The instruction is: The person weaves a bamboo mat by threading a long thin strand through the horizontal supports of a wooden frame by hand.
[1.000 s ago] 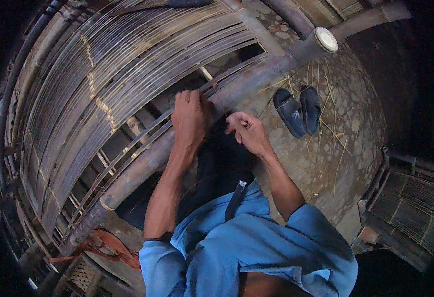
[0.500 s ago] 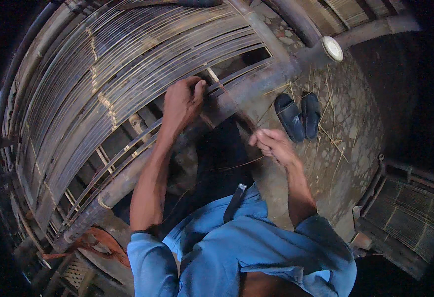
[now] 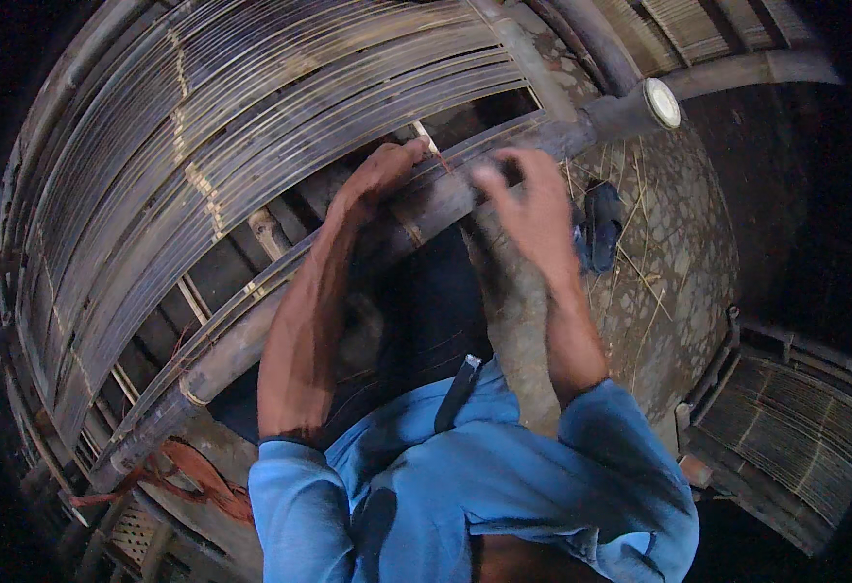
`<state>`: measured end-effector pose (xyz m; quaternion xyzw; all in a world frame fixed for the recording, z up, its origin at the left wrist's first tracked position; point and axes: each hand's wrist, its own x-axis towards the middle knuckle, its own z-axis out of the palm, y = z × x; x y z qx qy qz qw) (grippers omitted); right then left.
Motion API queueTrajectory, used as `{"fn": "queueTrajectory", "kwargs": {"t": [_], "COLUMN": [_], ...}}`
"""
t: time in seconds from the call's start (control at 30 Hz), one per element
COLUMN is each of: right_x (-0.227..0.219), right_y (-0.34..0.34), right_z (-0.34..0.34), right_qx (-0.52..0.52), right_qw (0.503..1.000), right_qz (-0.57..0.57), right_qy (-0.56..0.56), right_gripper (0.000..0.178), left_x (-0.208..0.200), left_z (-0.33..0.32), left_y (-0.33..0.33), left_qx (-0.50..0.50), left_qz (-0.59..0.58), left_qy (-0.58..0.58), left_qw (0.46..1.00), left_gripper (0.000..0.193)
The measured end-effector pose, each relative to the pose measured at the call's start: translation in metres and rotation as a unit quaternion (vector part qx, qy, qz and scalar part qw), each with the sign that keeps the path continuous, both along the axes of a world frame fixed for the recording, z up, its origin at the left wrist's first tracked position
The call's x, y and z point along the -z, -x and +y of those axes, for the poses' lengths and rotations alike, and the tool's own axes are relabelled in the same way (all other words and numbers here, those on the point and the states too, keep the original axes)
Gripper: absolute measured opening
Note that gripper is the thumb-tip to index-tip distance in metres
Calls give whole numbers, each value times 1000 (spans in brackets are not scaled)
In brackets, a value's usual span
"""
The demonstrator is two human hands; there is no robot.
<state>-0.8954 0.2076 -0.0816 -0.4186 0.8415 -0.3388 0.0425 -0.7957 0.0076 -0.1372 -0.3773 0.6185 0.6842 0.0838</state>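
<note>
There was the left hand (image 3: 385,173) at the pale strip (image 3: 422,134), beside the bamboo pole (image 3: 436,209), grip impossible to tell; the right hand (image 3: 537,209), blurred, hung unclenched nearby!

This looks like a rustic home or workshop, with its slatted frame (image 3: 290,115), stone-patched floor (image 3: 700,243) and sandals (image 3: 603,222).

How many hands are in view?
2: the left hand by the pale strip, and the right hand, blurred, by the pole, farther right. No others show.
</note>
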Motion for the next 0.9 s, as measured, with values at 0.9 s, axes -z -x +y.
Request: {"fn": "queueTrajectory", "kwargs": {"t": [0.9], "right_x": [15], "right_y": [3], "right_z": [-63], "right_qx": [-9], "right_qw": [777], "right_qz": [-516], "right_qy": [360], "right_gripper": [46], "left_x": [0], "left_z": [3], "left_y": [-25], "left_qx": [-15], "left_qz": [117], "left_qy": [319], "left_qw": [940], "left_gripper": [49]}}
